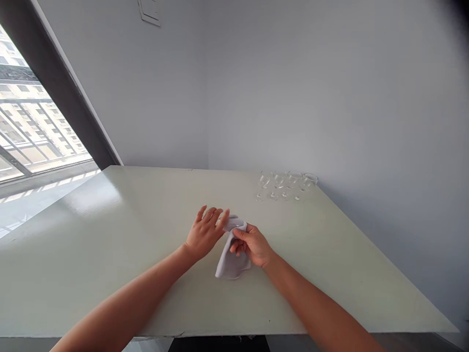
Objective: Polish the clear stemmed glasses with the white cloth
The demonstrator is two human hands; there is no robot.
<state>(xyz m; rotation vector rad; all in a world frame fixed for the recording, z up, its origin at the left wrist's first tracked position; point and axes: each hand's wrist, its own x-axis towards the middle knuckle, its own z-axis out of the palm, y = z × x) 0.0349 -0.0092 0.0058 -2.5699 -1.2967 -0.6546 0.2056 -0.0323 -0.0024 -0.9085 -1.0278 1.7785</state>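
Note:
A pale lavender-white cloth [234, 268] hangs over the near middle of the table, its lower end spread towards me. My right hand [256, 247] is closed on it, with the thumb on top and the other fingers curled beneath. To the left, my left hand [205, 232] shows its back, fingers stretched and apart. Its rightmost finger reaches the cloth's upper edge. A thin greyish edge shows at the top of the cloth, too small to name. Whatever lies under the left palm is hidden.
Several clear stemmed glasses [280, 183] stand upright in a cluster at the table's far right, near the wall [330, 98]. The pale table [146, 274] narrows towards the back. A window [32, 112] is at the left.

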